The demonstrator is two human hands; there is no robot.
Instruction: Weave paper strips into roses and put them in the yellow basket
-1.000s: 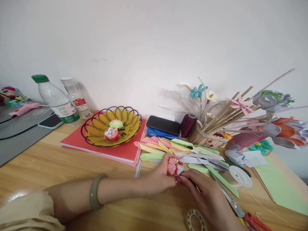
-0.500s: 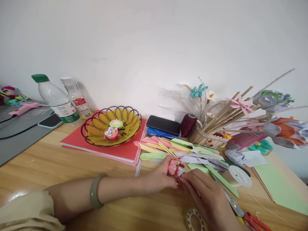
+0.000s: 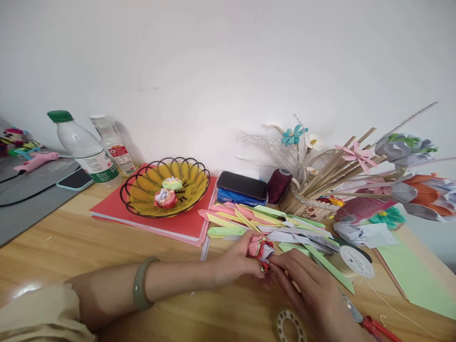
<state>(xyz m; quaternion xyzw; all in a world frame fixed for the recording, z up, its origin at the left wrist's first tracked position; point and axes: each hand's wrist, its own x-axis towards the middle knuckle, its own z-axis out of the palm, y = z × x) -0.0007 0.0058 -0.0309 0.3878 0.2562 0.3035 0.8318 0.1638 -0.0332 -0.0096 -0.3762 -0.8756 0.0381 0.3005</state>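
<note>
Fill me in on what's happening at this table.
A person is working on a small pink, red and white folded-paper piece, gripping it in the left hand while the fingers of the right hand pinch its lower edge. Folded paper strips lie in a loose pile just beyond. Two finished-looking paper balls sit in the yellow basket, on red paper. Red-handled scissors lie by the right hand.
</note>
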